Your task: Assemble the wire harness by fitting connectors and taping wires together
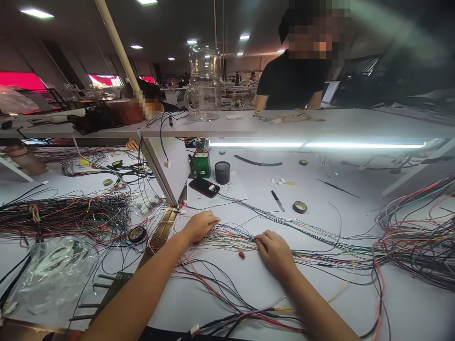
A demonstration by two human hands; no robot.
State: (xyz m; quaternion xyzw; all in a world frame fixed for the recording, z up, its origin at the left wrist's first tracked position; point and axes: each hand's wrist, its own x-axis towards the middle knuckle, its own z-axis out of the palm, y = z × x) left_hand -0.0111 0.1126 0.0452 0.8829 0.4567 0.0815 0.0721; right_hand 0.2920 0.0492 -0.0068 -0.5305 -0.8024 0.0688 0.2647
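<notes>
A bundle of thin coloured wires [231,235] stretches across the white bench between my two hands. At its left part, my left hand [202,226] is closed on the wires, its fingertips hidden beneath the hand or among the strands. Farther right, my right hand [276,249] pinches the same bundle between thumb and fingers. Just below the bundle, between the hands, lies a small red connector [241,255]. Darker wires [227,296] with black sleeving run along the bench nearer to me.
Black tape [300,207], a knife [277,201], a phone [204,187], a mesh cup [222,173] and a green box [202,165] are behind the wires. Large wire heaps lie left [71,213] and right [419,237]. A shelf [231,125] spans above; a person [293,80] is beyond it.
</notes>
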